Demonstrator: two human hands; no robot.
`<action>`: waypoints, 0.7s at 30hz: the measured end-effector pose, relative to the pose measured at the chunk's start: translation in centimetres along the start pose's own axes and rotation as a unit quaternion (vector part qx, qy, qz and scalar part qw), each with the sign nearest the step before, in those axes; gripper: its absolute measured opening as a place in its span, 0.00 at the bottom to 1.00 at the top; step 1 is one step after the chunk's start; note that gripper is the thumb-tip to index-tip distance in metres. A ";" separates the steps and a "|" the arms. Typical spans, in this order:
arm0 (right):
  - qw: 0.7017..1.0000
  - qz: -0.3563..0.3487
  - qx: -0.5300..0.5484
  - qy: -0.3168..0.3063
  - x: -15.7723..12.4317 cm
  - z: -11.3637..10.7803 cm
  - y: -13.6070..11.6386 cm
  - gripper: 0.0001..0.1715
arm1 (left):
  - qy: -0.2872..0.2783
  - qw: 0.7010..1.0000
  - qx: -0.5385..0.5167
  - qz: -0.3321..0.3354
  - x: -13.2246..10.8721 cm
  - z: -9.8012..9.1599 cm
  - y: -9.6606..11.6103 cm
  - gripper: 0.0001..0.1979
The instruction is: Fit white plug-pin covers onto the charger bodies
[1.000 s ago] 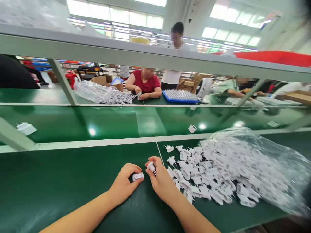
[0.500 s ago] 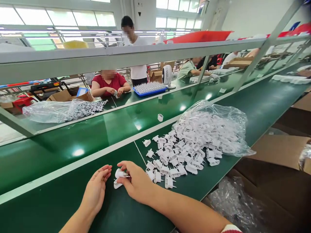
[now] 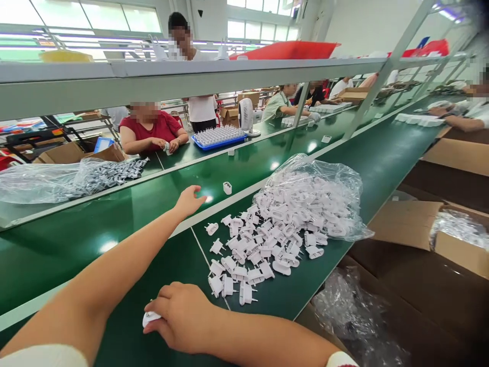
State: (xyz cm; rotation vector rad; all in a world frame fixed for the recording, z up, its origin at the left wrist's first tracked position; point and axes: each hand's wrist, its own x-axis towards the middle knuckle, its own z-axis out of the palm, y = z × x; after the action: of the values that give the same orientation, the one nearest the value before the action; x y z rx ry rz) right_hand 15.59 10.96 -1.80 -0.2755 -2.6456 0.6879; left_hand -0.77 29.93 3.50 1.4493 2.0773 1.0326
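My left hand [image 3: 190, 201] stretches out over the green belt [image 3: 148, 216], thumb and fingers apart and holding nothing. A small white plug housing [image 3: 227, 188] sits on the belt just to the right of its fingertips, not touched. Down on the near worktop, my right hand [image 3: 183, 316] pinches a white plug part [image 3: 151, 319] between thumb and fingers; my fingers hide much of it. Right of that hand lies a loose pile of white two-pin plug parts [image 3: 263, 244], spilling from a clear plastic bag [image 3: 344, 188].
Across the belt, a person in red [image 3: 153, 127] handles a small white part, near a blue tray [image 3: 219, 142] and a small fan [image 3: 245, 116]. A shelf beam [image 3: 191, 81] runs overhead. Open cardboard boxes [image 3: 405, 224] stand at the right.
My left hand has moved away from my right hand, forward over the belt towards the white housing. My right hand has come lower and left in view, still pinching a white plug part.
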 end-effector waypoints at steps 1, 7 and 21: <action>1.000 -0.014 -0.015 0.005 0.0 0.2 0.2 0.19 | -0.012 0.999 0.033 0.023 1.3 1.3 0.7 0.21; 0.989 -0.099 -0.108 0.021 0.6 2.2 1.3 0.09 | -0.031 0.981 0.177 0.068 4.8 8.4 3.1 0.21; 0.987 0.019 0.110 0.112 0.5 -1.5 1.0 0.11 | -0.007 0.986 0.149 0.076 -4.0 -1.1 -2.1 0.20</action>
State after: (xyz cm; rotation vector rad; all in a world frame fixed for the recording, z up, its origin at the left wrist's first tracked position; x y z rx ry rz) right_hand 15.89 12.59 -0.96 -0.3204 -2.3342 0.8973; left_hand -1.27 25.48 2.26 1.7762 2.2118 0.7849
